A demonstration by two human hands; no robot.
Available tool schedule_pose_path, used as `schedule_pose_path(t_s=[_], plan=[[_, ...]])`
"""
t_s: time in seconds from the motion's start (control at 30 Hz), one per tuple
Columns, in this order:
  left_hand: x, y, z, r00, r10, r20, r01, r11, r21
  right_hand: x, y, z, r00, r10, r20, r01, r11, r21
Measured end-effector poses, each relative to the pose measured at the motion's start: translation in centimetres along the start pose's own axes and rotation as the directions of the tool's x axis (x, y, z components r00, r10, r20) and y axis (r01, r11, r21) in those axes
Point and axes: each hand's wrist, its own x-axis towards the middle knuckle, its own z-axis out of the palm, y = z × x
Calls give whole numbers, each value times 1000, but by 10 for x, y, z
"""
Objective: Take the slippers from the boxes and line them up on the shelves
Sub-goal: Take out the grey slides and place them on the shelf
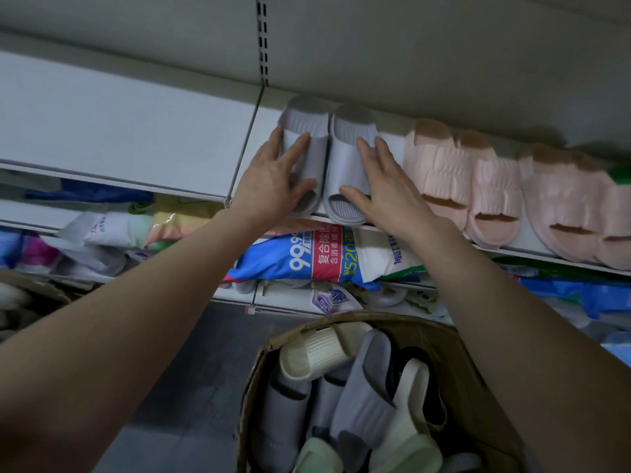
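Your forearms reach up over an open brown cardboard box (461, 370) heaped with grey, cream and green slippers, standing on a dark grey floor (191, 370). Your left hand (273, 179) and right hand (386, 192) lie flat, fingers straight, gripping nothing. Each presses one of the pale grey foam slippers (345, 165) at the white metal shelf's (136, 131) front edge, apparently squaring the pair beside the ribbed pink foam slippers (440, 172). Blue-and-red detergent bags (317, 261) crowd the shelf below.

Bare shelf (119, 128) left of wire divider (244, 145), pink slippers (444, 172) crowding right
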Motion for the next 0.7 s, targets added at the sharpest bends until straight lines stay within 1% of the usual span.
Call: schedule_pose_path(t_s=[0.07, 0.13, 0.2, 0.3, 0.33, 0.4, 0.43, 0.5, 0.53, 0.57, 0.6, 0.63, 0.7], plan=[[-9, 2, -3, 1000, 14, -4, -14, 1000, 2, -5, -1, -2, 1000, -18, -25, 18, 1000, -17], [-26, 6, -4, 999, 43, -25, -43, 999, -6, -18, -2, 0, 995, -62, -81, 59, 998, -34], [-51, 12, -2, 993, 91, -74, -93, 995, -24, -42, -1, 5, 979, -113, -170, 110, 994, -26], [-98, 23, 7, 981, 134, -138, -147, 985, -91, -92, 7, 19, 934, -160, -319, 177, 984, 25], [-116, 27, 14, 981, 132, -142, -148, 982, -113, -112, 12, 26, 925, -161, -345, 191, 980, 55], [-153, 35, 34, 990, 77, -118, -92, 987, -133, -155, 25, 44, 930, -129, -343, 176, 978, 109], [-173, 39, 46, 994, 37, -103, -52, 989, -139, -178, 33, 56, 943, -96, -318, 145, 981, 132], [-215, 47, 71, 998, -27, -65, 18, 989, -146, -225, 52, 82, 981, 12, -193, 22, 985, 173], [-236, 52, 84, 998, -56, -36, 50, 988, -146, -246, 60, 96, 993, 81, -88, -62, 978, 201], [-257, 55, 96, 997, -82, -7, 80, 986, -149, -264, 70, 111, 988, 145, 45, -152, 961, 232], [-278, 57, 109, 993, -115, 24, 117, 981, -153, -279, 77, 125, 963, 194, 189, -237, 942, 237], [-297, 57, 121, 986, -155, 64, 163, 974, -156, -290, 83, 140, 920, 223, 322, -303, 927, 221], [-334, 58, 142, 955, -244, 166, 269, 952, -148, -304, 89, 165, 832, 226, 507, -366, 910, 196]])
